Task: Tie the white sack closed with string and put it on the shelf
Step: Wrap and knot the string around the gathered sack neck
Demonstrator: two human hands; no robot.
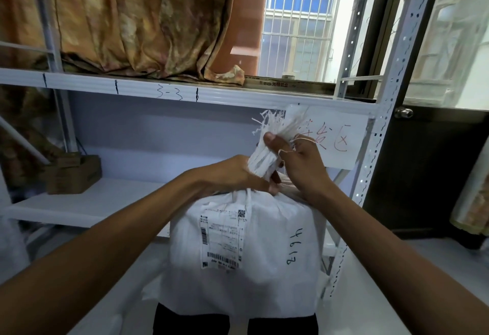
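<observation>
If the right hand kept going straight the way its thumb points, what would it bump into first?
The right hand holds the sack's bunched top, thumb pointing up and left. Going on that way, it would likely meet the frayed sack fringe first, then the shelf edge above. Depth is hard to judge.

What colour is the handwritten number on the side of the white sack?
Black, written by hand on the white sack, beside the printed label; the head view shows it clearly.

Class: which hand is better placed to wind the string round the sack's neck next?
Right. The right hand already has the string looped over its fingers at the gathered neck, while the left hand clamps below it.
</observation>
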